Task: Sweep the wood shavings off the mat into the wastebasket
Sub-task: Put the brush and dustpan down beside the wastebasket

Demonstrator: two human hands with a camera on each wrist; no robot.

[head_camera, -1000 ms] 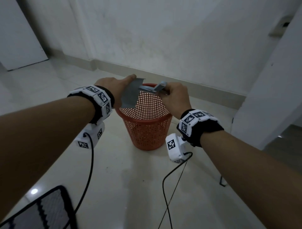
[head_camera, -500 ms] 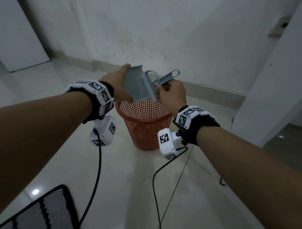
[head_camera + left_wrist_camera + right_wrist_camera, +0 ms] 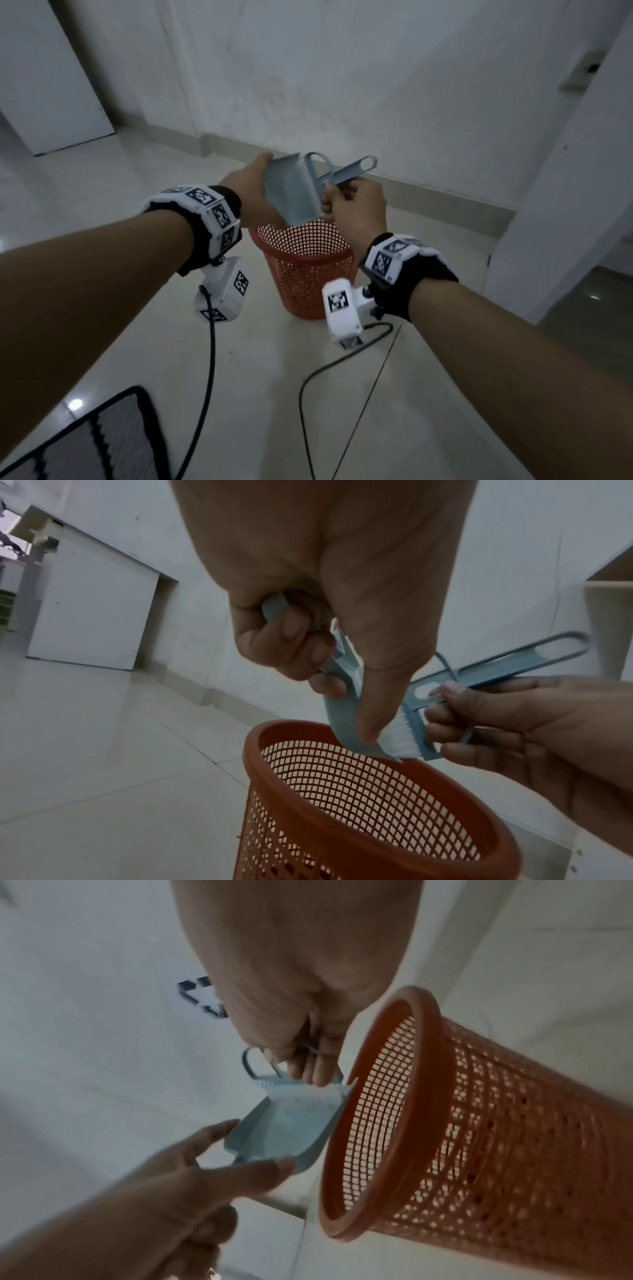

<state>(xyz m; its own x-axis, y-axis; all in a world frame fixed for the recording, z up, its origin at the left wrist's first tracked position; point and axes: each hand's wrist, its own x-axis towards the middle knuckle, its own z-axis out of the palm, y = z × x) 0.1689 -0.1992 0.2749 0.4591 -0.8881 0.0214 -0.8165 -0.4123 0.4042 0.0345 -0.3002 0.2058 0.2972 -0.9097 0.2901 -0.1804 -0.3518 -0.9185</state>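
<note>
My left hand grips a grey-blue dustpan by its handle and holds it tipped steeply, its lip just above the rim of the orange mesh wastebasket. My right hand pinches a small brush with white bristles, which lie against the pan's inside near the lip. The left wrist view shows my left hand, the dustpan, the brush, my right hand and the wastebasket. The right wrist view shows the dustpan beside the wastebasket. No shavings are visible.
A corner of the black-edged grey mat lies on the tiled floor at the lower left. Two camera cables hang from my wrists to the floor. A white wall runs behind the basket, and a white cabinet stands to the right.
Both hands rose from the basket's rim to above it. The dustpan tipped steeper, and the brush came against the pan's inside near its lip.
</note>
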